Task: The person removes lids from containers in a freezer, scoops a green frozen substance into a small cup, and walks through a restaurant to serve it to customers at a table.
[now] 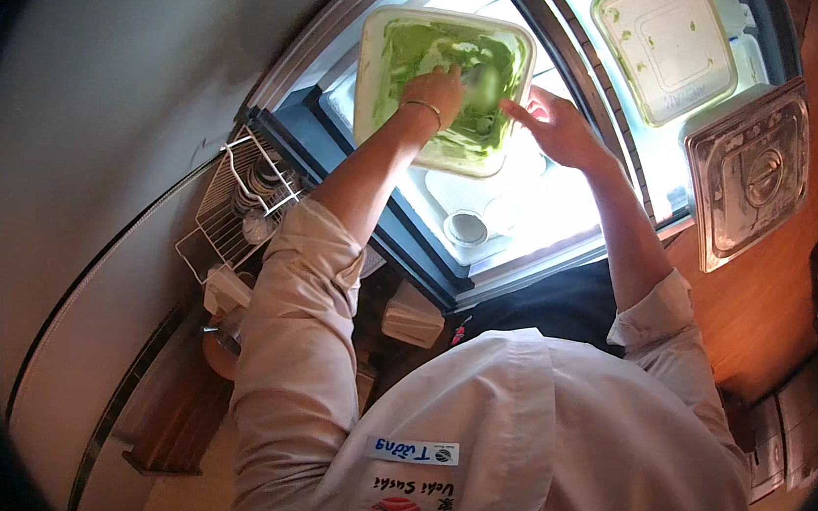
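A square white plastic container [371,78] with green paste inside is tilted over a brightly lit opening. My left hand [435,94] reaches into it, fingertips down at the paste [419,38]; whether they grip anything is hidden. Just right of those fingers is a blurred, greenish-grey object [482,89] that I cannot identify. My right hand [558,129] is at the container's right wall, its thumb over the rim and the other fingers partly hidden, so its hold is unclear.
A dark-edged frame [422,271] surrounds the lit opening, where a small round container [465,228] sits. To the right are a paste-smeared plastic lid [669,51] and a metal pan lid [753,174]. A white wire rack [237,202] stands left, near a pale wall.
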A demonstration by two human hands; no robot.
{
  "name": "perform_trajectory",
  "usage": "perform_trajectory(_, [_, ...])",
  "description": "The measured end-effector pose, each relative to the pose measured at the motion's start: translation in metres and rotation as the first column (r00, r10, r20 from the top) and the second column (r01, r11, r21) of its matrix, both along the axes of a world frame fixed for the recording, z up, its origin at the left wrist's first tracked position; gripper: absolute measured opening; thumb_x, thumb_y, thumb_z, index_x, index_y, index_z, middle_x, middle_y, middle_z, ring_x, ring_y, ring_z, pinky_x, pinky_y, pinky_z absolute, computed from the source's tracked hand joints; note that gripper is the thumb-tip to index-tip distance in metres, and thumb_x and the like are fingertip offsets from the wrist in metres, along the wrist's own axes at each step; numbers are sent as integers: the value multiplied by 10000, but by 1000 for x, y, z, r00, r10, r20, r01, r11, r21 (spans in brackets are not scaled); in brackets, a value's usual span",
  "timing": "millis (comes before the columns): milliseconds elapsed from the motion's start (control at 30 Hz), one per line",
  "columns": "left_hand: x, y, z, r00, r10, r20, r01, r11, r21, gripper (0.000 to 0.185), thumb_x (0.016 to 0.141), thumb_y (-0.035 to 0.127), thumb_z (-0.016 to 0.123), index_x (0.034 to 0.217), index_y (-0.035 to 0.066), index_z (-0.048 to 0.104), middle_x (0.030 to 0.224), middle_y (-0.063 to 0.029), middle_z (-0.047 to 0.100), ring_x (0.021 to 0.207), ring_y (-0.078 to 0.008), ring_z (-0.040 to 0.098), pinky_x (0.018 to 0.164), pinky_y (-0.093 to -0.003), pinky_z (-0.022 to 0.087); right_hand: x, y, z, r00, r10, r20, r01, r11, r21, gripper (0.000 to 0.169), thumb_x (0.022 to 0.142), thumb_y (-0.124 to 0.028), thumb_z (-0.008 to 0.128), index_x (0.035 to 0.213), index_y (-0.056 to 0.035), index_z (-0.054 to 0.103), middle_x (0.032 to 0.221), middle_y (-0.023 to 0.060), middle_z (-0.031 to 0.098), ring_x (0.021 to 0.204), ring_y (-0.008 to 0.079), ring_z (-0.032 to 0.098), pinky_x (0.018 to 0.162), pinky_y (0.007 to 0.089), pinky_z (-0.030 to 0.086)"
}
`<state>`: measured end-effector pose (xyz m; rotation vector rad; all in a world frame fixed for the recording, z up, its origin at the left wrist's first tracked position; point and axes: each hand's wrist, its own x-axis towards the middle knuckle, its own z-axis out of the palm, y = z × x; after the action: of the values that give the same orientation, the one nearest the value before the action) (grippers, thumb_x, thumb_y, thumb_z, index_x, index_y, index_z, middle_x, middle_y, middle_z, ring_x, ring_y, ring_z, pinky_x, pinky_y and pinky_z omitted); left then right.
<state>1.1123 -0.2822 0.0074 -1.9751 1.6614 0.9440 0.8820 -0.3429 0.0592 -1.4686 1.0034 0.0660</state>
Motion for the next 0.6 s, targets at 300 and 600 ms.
perform_trajectory(300, [-8,-49,-14,992,128,-5,-128,989,69,574,1006,187,510,1497,-83,390,1222,-283,696,1140,-410,697,907,-497,598,26,18,14,983,-183,-21,171,949,-265,705,1109,-472,380,1675,-169,88,801,195,702,733,311,721,665,451,554])
perform_trajectory(600, [-2,-54,-51,992,123,-25,-122,991,59,625,933,92,586,1494,-104,391,1249,-292,681,1158,-396,693,919,-500,597,51,30,5,932,-361,2,317,816,-483,588,1124,-422,311,1646,-155,262,968,202,681,849,351,703,757,471,552])
